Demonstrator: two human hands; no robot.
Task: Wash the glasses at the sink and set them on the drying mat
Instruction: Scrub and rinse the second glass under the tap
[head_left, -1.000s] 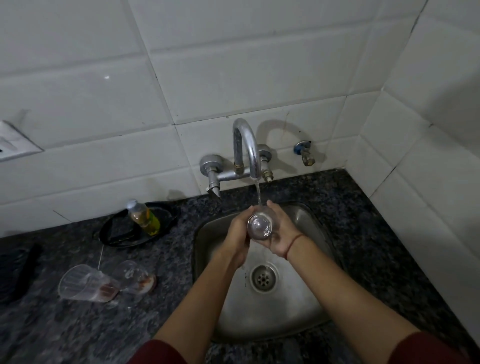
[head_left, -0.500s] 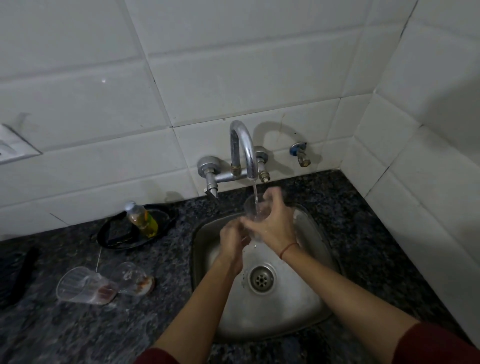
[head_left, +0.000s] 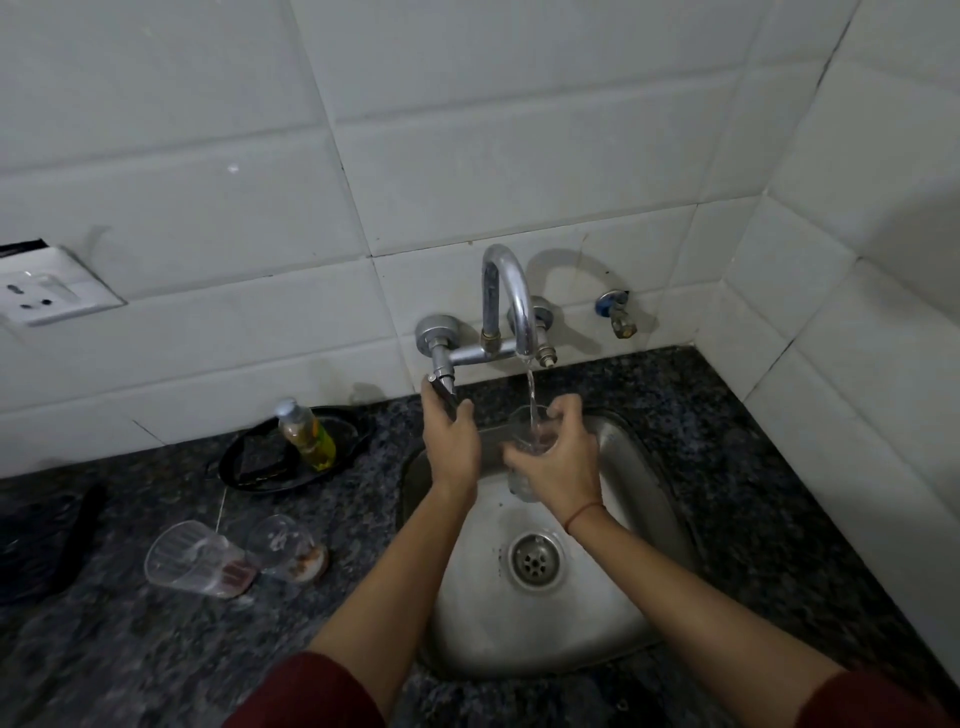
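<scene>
My right hand (head_left: 558, 462) grips a clear glass (head_left: 524, 431) upright under the running stream from the steel tap (head_left: 511, 306), above the steel sink (head_left: 639, 519). Water falls into the glass. My left hand (head_left: 451, 434) has its fingers curled round the tap's left lever handle (head_left: 444, 387). Two more clear glasses lie on their sides on the dark granite counter to the left: a larger one (head_left: 195, 558) and a smaller one (head_left: 288, 545), both with reddish residue at the bottom.
A black dish (head_left: 249, 462) holding a small bottle of yellow liquid (head_left: 306, 434) stands behind the lying glasses. A dark object (head_left: 41, 540) lies at the far left. A second small valve (head_left: 618, 314) and a wall socket (head_left: 47, 293) are on the white tiles.
My left hand has left the glass and risen to the tap's left lever. My right hand alone now holds the glass, turned upright under the stream.
</scene>
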